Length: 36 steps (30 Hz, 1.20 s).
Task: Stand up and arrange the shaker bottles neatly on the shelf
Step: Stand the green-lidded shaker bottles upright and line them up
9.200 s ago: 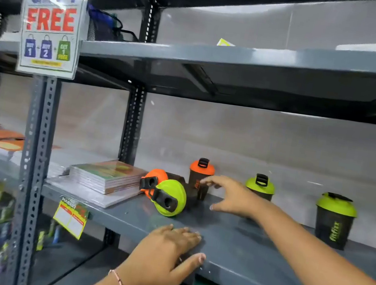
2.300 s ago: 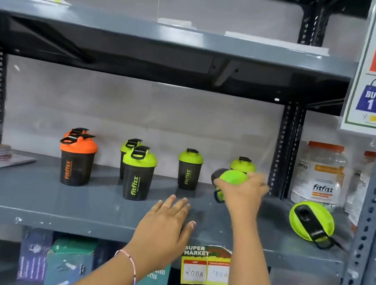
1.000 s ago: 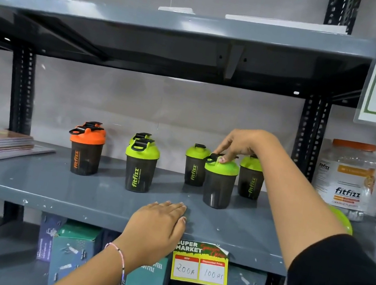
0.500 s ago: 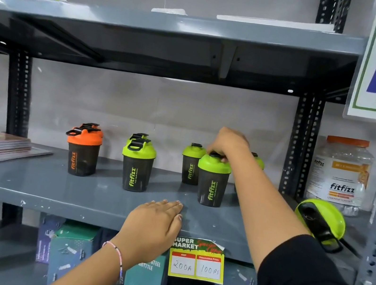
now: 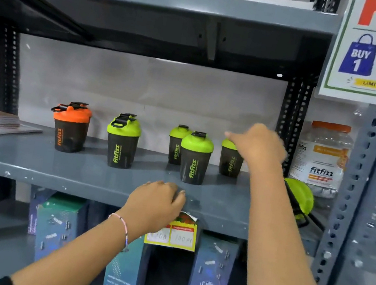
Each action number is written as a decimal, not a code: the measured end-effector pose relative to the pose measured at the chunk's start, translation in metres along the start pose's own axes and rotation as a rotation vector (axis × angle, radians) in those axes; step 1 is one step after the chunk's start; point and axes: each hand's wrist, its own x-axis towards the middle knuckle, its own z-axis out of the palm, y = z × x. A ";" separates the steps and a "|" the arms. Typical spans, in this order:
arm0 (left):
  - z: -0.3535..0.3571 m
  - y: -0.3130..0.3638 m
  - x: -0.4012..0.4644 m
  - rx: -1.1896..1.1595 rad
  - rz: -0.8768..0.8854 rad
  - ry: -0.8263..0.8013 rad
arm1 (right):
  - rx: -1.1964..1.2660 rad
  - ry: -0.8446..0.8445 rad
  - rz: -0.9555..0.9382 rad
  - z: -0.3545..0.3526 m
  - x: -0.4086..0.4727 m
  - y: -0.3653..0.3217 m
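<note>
The gray shelf (image 5: 58, 165) holds five standing shaker bottles: one orange-lidded (image 5: 70, 126), four green-lidded. A sixth green one (image 5: 298, 198) lies tipped at the far right. The left hand (image 5: 155, 205) rests flat on the shelf edge. The right hand (image 5: 257, 144), blurred, holds nothing above the back right bottle (image 5: 230, 160); its grip I cannot tell.

The right hand (image 5: 260, 143) is off the front green-lidded shaker (image 5: 195, 157), which now stands upright and free on the shelf (image 5: 77, 171); half a second ago it sat on that lid, and now it hovers right of it, blurred
</note>
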 end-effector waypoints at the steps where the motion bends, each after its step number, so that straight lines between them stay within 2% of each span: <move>1: 0.002 0.009 0.000 -0.025 0.013 0.011 | -0.032 0.050 0.063 0.001 -0.010 0.019; 5: 0.013 0.041 0.001 -0.073 0.114 0.068 | -0.122 0.164 0.224 0.019 -0.032 0.074; 9: 0.024 0.063 0.001 -0.038 0.184 0.095 | -0.059 0.122 0.245 0.039 -0.044 0.089; 12: 0.038 0.077 0.001 -0.027 0.210 0.076 | -0.004 0.203 0.160 0.049 -0.043 0.103; 16: 0.042 0.092 0.011 -0.025 0.239 0.091 | 0.200 0.168 0.030 0.034 -0.021 0.103; 19: 0.043 0.096 0.014 -0.029 0.253 0.098 | 0.233 -0.013 -0.049 0.005 0.010 0.089; 24: 0.046 0.093 0.013 -0.038 0.241 0.130 | -0.001 -0.407 -0.182 -0.034 0.062 0.058; 27: 0.049 0.093 0.011 -0.045 0.262 0.139 | -0.044 -0.538 -0.191 -0.032 0.079 0.059; 31: 0.050 0.093 0.011 -0.059 0.279 0.145 | 0.034 -0.696 -0.182 -0.023 0.092 0.071; 36: 0.052 0.092 0.012 -0.058 0.273 0.132 | -0.171 -0.836 -0.175 -0.032 0.103 0.066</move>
